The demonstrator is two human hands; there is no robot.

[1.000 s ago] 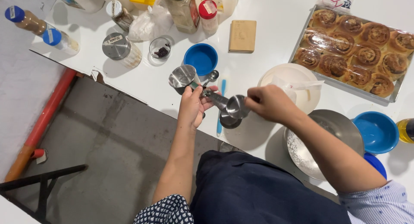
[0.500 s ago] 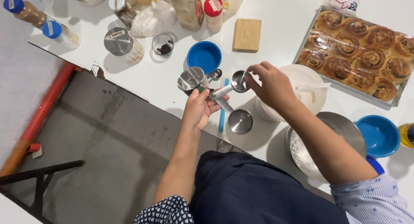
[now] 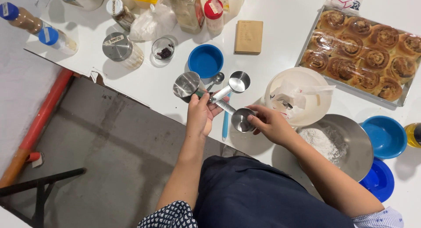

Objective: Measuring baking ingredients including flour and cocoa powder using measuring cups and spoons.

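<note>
The left hand (image 3: 201, 116) gripped the joined handles of steel measuring cups (image 3: 186, 84), hiding their ring; the right hand (image 3: 270, 124) pinched one cup (image 3: 242, 120) beside the white bowl (image 3: 307, 109).

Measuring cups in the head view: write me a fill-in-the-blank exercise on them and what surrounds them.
1. The left hand grips the handles of a fanned set of ____ measuring cups.
2. The right hand touches the measuring cup nearest the ____ mixing bowl that holds white flour.
3. The baked rolls sit on a tray at the table's far ____ corner.
4. Just beyond the cups stands a small ____ bowl.

Missing words: metal; metal; right; blue
</note>
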